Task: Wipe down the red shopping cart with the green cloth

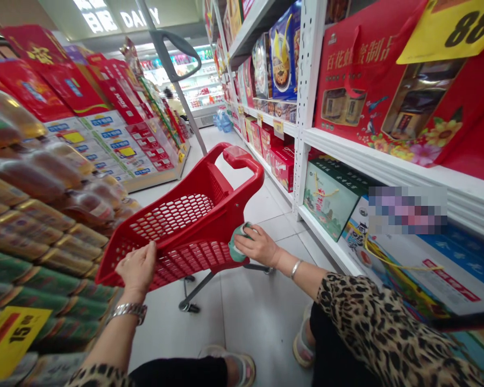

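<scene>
Well, my left hand (pixel 136 267) is closed over the rim of a red plastic mesh shopping trolley (pixel 173 217), and my right hand (pixel 258 245) grips a crumpled green cloth (pixel 237 243) against its side, on the white tiled floor (pixel 242 317) beside white metal shelving (pixel 306 107).

leopard-print sleeves (pixel 371 322), black trousers (pixel 177 373), silver wristwatch (pixel 128 312), silver bangle (pixel 296 269)

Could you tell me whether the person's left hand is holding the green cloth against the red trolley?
No, the right hand holds the green cloth there, while the left hand grips the red trolley's rim.
</scene>
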{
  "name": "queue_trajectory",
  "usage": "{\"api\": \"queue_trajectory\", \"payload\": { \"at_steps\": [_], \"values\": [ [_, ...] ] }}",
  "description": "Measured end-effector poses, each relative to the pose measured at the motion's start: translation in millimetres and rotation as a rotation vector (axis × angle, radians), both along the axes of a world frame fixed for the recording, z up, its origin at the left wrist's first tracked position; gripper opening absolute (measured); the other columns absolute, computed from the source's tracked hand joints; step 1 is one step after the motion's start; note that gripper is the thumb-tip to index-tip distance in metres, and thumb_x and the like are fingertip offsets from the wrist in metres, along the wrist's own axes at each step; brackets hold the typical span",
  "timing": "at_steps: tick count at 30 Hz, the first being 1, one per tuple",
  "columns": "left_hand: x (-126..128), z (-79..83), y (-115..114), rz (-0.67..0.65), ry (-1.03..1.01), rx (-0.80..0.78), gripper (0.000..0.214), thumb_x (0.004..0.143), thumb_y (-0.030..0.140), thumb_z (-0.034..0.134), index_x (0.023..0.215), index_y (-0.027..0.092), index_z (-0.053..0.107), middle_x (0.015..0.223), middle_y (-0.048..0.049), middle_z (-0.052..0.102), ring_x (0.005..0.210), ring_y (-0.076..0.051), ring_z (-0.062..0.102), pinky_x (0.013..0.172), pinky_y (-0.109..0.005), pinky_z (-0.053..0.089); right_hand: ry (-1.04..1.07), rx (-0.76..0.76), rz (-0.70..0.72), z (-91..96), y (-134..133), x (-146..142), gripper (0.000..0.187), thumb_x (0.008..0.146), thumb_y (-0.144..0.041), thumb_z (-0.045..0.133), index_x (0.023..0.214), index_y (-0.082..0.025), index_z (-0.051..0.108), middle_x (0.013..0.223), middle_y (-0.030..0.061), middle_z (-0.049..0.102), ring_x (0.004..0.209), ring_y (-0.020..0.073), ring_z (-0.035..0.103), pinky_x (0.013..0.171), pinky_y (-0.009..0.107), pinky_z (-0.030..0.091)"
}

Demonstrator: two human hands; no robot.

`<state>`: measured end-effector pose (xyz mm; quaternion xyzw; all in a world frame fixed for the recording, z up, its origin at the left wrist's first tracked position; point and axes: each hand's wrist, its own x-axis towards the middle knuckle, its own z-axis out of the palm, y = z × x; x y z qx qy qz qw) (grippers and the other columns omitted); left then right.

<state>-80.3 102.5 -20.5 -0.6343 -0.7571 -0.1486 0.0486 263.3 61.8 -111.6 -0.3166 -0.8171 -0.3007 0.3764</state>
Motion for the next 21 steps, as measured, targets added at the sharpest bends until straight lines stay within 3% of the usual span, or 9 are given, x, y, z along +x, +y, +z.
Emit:
{"api": "queue_trajectory", "payload": {
  "at_steps": [4, 8, 14, 21],
  "values": [
    [-4.1, 0.9, -2.8, 0.044, -0.03, -0.027, 0.037, 0.092, 0.039, 0.044, 0.076, 0.022, 0.072, 0.1, -0.0117, 0.077, 0.109, -0.031, 0.064, 0.093, -0.043, 0.043, 0.101, 0.177, -0.054, 41.2, -10.6, -14.1, 0.018, 0.101, -0.019, 0.062, 0.113, -0.025, 0.073, 0.127, 0.0, 0.074, 0.122, 0.0216, 0.058, 0.103, 0.041, 0.045],
    [-3.3, -0.5, -12.7, 0.049, -0.051, -0.011, 0.036, 0.091, 0.038, 0.044, 0.073, 0.021, 0.071, 0.104, -0.0121, 0.077, 0.11, -0.031, 0.064, 0.097, -0.045, 0.041, 0.21, 0.202, -0.159, 71.7, -10.6, -23.9, 0.019, 0.101, -0.021, 0.063, 0.117, -0.023, 0.072, 0.13, 0.0024, 0.074, 0.128, 0.0247, 0.055, 0.106, 0.043, 0.041],
    [9.5, -7.6, -32.3, 0.028, -0.06, 0.076, 0.039, 0.092, 0.04, 0.041, 0.07, 0.021, 0.067, 0.092, -0.0122, 0.076, 0.104, -0.031, 0.064, 0.096, -0.047, 0.039, 0.262, 0.001, -0.205, 75.3, -9.7, -19.9, 0.029, 0.102, -0.016, 0.055, 0.126, -0.026, 0.07, 0.132, 0.0046, 0.073, 0.127, 0.0248, 0.055, 0.108, 0.045, 0.038],
    [45.6, -18.2, -55.5, 0.007, -0.095, 0.198, 0.046, 0.094, 0.045, 0.034, 0.063, 0.021, 0.058, 0.086, -0.0119, 0.075, 0.101, -0.028, 0.064, 0.095, -0.046, 0.033, 0.436, -0.036, -0.317, 83.5, -25.2, 26.5, 0.039, 0.097, -0.014, 0.05, 0.129, -0.023, 0.07, 0.131, 0.0098, 0.071, 0.119, 0.0277, 0.056, 0.106, 0.047, 0.042]
  ]
}}
